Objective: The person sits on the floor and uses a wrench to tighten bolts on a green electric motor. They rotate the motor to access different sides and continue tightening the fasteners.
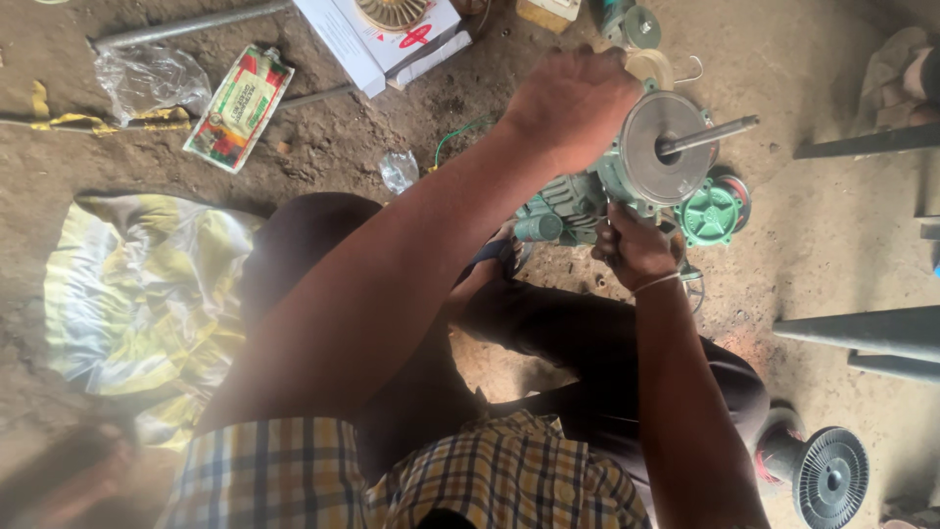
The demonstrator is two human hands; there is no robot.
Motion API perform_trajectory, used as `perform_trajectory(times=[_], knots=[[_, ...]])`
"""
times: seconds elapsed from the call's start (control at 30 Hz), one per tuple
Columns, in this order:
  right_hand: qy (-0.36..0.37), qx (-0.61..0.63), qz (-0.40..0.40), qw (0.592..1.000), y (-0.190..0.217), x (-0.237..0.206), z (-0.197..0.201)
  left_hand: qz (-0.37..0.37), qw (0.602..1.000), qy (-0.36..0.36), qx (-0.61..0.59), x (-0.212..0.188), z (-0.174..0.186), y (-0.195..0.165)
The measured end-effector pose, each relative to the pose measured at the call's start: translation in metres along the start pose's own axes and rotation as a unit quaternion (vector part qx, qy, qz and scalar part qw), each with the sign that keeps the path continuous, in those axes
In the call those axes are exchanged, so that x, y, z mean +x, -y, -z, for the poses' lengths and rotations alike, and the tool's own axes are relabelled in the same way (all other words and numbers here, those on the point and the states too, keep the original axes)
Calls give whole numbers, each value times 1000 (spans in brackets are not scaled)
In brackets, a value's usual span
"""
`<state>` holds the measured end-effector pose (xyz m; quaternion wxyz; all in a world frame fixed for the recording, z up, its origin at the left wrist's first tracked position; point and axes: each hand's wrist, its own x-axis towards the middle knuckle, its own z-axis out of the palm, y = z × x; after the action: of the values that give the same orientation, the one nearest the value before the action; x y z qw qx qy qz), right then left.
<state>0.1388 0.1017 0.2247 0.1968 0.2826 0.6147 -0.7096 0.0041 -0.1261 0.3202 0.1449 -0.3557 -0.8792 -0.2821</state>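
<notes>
I look down over my knees at a dirt floor, and between them I hold a green motor [587, 201] with a bare steel shaft [707, 134] sticking out of its round grey end plate [654, 147]. My left hand [573, 103] is closed into a fist at the top of the motor body; its back faces me, so I cannot tell exactly what its fingers grasp. My right hand [634, 247] is clenched just under the end plate, gripping the motor from below. The motor is off the ground, in front of my lap. It looks like cast metal, so I judge it heavy, rigid and probably a little greasy; the ribbed body gives the surest hold, while the smooth shaft would slip. A green round cover [710, 213] lies on the floor just beyond the motor. A black ribbed fan piece [827, 477] stands by my right leg, a white box [377, 34] farther off, and a yellow plastic sack [142, 294] to my left.
</notes>
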Motion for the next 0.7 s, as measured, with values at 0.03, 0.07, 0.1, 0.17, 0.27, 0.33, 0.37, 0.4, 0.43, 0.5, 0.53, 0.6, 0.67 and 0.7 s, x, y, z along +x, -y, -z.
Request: perform_trajectory(times=[0.03, 0.07, 0.1, 0.17, 0.27, 0.33, 0.37, 0.4, 0.43, 0.5, 0.53, 0.6, 0.67, 0.7], knots=[[-6, -37, -6, 999, -4, 0, 1, -1, 1000, -4, -3, 0, -1, 1], [-13, -74, -11, 997, -9, 0, 0, -1, 1000, -9, -5, 0, -2, 1], [-27, -44, -25, 998, -15, 0, -4, 2, 1000, 6, 6, 1, -2, 0], [-58, 17, -54, 997, -26, -3, -16, 7, 999, 37, 23, 3, -3, -3], [-5, 166, -1, 986, -35, -3, -34, -6, 998, 37, 44, 3, -2, -9], [89, 244, 72, 963, -37, 6, -45, -7, 997, 60, 43, 3, -1, -12], [135, 281, 110, 944, -36, 12, -49, -9, 996, 71, 44, 2, -1, -13], [72, 292, 98, 949, -36, 20, -53, -10, 996, 72, 47, 2, 0, -14], [9, 302, 85, 950, -36, 29, -57, -10, 996, 72, 50, 2, 0, -15], [-71, 324, 67, 941, -36, 45, -63, -6, 996, 77, 51, 1, 1, -15], [-88, 337, 62, 935, -36, 52, -65, -1, 996, 81, 47, 1, 2, -15], [-109, 357, 57, 926, -36, 61, -69, 6, 996, 85, 40, 1, 3, -15], [-116, 372, 58, 919, -35, 65, -73, 10, 996, 84, 35, 2, 3, -15], [-107, 373, 66, 919, -34, 65, -75, 8, 994, 98, 39, 2, 3, -16]])
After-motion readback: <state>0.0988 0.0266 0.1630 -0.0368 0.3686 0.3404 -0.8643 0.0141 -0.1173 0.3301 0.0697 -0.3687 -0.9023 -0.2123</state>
